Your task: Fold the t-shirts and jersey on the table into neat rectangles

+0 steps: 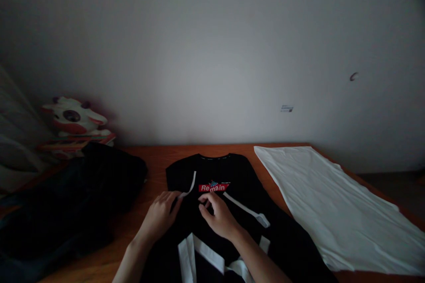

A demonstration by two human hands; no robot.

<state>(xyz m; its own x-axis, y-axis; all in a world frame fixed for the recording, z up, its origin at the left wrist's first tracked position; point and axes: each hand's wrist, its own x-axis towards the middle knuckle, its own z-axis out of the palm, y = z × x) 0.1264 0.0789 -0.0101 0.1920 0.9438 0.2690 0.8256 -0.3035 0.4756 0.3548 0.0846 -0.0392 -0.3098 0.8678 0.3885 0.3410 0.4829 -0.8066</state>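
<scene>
A black shirt (212, 166) lies flat on the wooden surface, with a red "Remain" print (213, 188) on its chest. My left hand (162, 212) is over the shirt's left part, its thumb and forefinger closed at the lower end of a narrow white strip (191, 185). Just below the print, my right hand (217, 214) is half curled, thumb and fingers apart with nothing visible between them. Another white strip (244, 208) slants to its right, ending in a wider, greyish piece. Wider white bands (208, 254) cross the lower shirt, partly behind my right forearm.
A white cloth (318, 199) is spread along the right side. Dark fabric (66, 212) lies heaped at the left. Behind it sits a cow-shaped toy (76, 117) with a keyboard. The orange-brown wooden surface (154, 154) meets a pale wall (212, 75) at the back.
</scene>
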